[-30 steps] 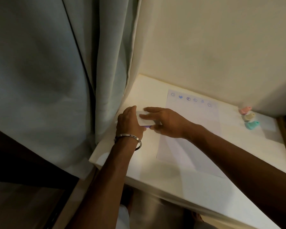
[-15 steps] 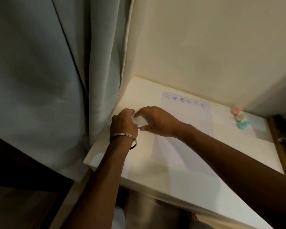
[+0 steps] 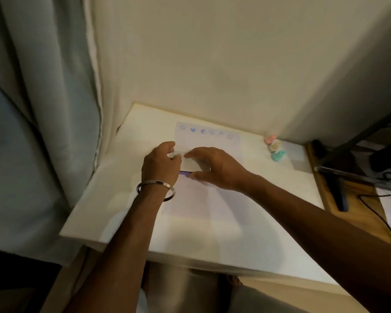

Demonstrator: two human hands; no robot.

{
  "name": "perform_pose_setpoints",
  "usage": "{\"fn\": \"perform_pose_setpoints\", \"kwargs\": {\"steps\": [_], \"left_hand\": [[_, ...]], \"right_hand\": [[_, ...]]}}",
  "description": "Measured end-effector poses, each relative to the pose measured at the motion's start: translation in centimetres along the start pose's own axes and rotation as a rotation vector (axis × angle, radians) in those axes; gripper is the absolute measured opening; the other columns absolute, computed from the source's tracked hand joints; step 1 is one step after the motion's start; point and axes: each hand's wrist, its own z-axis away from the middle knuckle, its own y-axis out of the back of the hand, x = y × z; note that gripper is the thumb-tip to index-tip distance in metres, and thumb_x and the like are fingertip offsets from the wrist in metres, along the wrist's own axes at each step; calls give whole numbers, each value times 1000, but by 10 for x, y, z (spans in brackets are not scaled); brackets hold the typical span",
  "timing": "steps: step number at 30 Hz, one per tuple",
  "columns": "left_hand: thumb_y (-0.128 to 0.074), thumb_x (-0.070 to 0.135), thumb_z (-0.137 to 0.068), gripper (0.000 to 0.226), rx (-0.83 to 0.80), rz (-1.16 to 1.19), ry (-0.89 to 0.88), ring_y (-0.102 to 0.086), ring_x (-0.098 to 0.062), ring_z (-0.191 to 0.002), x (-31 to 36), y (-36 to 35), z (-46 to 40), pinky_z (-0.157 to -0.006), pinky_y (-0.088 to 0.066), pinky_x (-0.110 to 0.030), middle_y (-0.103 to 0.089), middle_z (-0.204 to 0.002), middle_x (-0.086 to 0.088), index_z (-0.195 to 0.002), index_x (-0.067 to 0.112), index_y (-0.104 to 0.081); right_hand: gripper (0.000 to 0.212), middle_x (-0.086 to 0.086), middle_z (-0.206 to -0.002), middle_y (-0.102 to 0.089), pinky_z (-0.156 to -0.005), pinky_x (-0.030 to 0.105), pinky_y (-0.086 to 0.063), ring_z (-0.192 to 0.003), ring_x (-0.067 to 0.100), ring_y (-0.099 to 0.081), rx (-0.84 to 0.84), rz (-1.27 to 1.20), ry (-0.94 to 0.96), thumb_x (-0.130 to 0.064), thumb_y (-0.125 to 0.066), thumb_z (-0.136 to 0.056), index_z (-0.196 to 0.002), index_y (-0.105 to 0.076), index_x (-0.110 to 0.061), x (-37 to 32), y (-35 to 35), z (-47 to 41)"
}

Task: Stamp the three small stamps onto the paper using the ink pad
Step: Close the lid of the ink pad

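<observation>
A white sheet of paper [image 3: 215, 199] lies on the white table [image 3: 122, 199], with a row of blue stamped marks [image 3: 202, 131] along its far edge. The ink pad [image 3: 191, 164], a flat whitish case with a purple edge showing at its near side, rests at the paper's left edge. My left hand [image 3: 160, 164] grips its left side and my right hand [image 3: 215, 168] holds its right side and lid. Three small stamps sit in a row at the back right: pink [image 3: 270, 139], cream [image 3: 274, 147], teal [image 3: 278, 155].
A grey-green curtain [image 3: 43, 109] hangs at the left, touching the table's left edge. A cream wall [image 3: 212, 64] stands just behind the table. To the right is a wooden surface [image 3: 352, 199] with dark cables and a dark bar-shaped object.
The view has swung to the left, so the table sits further right in the frame. Both hands stay on the ink pad, and the purple edge under the lid shows more.
</observation>
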Motion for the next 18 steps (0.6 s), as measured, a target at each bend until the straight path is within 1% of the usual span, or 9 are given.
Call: {"fn": "perform_pose_setpoints", "kwargs": {"steps": [3, 6, 8, 10, 13, 15, 18], "left_hand": [[-57, 18, -90, 39, -74, 31, -24, -59, -21, -117, 12, -26, 7, -96, -45, -29, -63, -129, -4, -130, 17, -57], [-59, 23, -90, 37, -104, 58, -29, -62, -21, -112, 26, -53, 15, -88, -45, -25, -65, -126, -3, -126, 17, -59], [-60, 27, -89, 35, -134, 49, -47, -62, -20, -110, 36, -73, 23, -87, -44, -24, -66, -123, -1, -123, 19, -60], [-62, 29, -87, 39, -229, 3, -114, -61, -20, -112, 46, -96, 36, -93, -46, -26, -64, -125, 0, -125, 20, -58], [-62, 29, -87, 53, -374, -49, -231, -53, -17, -123, 58, -131, 57, -99, -40, -24, -54, -139, 0, -137, 22, -47], [-62, 31, -88, 62, -417, -71, -252, -45, -17, -132, 65, -151, 63, -104, -37, -27, -44, -147, 1, -144, 23, -37], [-63, 32, -88, 68, -467, -92, -256, -39, -18, -137, 74, -177, 69, -108, -35, -31, -38, -152, 1, -147, 23, -30]], "right_hand": [[50, -3, -127, -63, -89, 25, -43, -109, 19, -58, 20, -6, -69, -36, -73, -85, -130, -57, -20, 24, 10, 26], [51, -3, -133, -60, -92, 24, -43, -114, 18, -56, 45, 4, -149, -37, -73, -85, -131, -56, -23, 52, 22, 55], [51, -4, -136, -58, -96, 26, -44, -117, 16, -54, 46, 11, -221, -37, -72, -86, -133, -55, -26, 71, 28, 73], [50, -5, -134, -59, -94, 26, -47, -116, 15, -55, 62, 15, -279, -37, -71, -86, -132, -55, -27, 89, 34, 90], [49, -5, -131, -60, -93, 28, -49, -114, 14, -56, 76, 28, -347, -34, -72, -86, -131, -55, -28, 114, 40, 110], [50, -6, -132, -58, -93, 26, -47, -114, 12, -53, 66, 18, -391, -32, -72, -86, -132, -54, -29, 130, 42, 121], [49, -4, -135, -56, -94, 25, -44, -118, 14, -52, 55, -17, -428, -28, -71, -88, -133, -52, -29, 150, 44, 134]]}}
